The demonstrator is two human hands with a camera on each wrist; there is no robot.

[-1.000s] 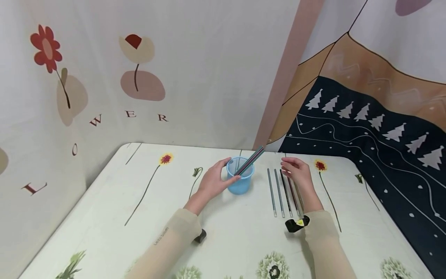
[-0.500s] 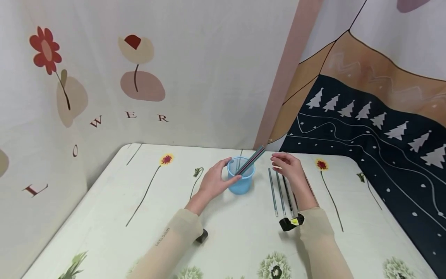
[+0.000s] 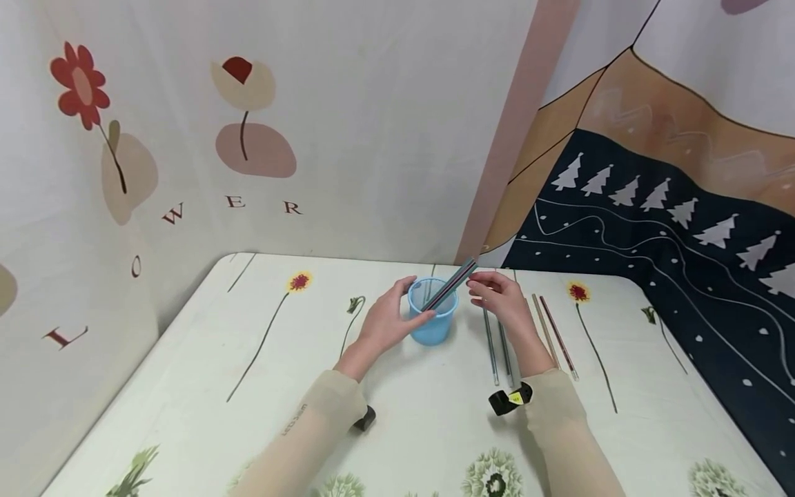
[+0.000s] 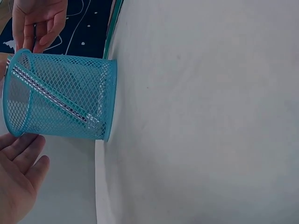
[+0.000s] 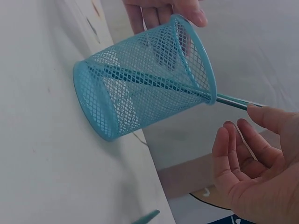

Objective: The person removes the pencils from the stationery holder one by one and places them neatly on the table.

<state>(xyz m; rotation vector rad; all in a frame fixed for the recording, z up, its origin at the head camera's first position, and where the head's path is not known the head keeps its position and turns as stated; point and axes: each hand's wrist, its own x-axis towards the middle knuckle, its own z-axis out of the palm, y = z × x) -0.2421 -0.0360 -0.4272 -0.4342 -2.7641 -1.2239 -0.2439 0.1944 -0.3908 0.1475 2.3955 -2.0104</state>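
Note:
A light-blue mesh pencil cup [image 3: 430, 331] stands upright on the table, a bundle of teal and dark pencils [image 3: 456, 279] leaning in it and sticking out over the rim. My left hand [image 3: 386, 319] grips the cup near the top, thumb on the near side and fingers on the far side. Beside the upper ends of the bundle is my right hand [image 3: 506, 305], fingers loosely bent and apart. In the right wrist view its thumb [image 5: 268, 116] overlaps the pencil ends, with the other fingers spread below. Under that hand and forearm lie loose teal pencils [image 3: 490, 348], partly hidden.
A beige pencil [image 3: 546, 331] and a red one [image 3: 560, 339] lie right of my right forearm. The table wears a white flower-print cloth [image 3: 248, 442]. Behind rises a pale printed curtain [image 3: 373, 138], with a dark tree-patterned cloth [image 3: 609, 235] at the right.
My right hand has moved left from above the loose pencils to the upper ends of the bundle, uncovering the beige and red pencils. My left hand keeps its grip on the cup.

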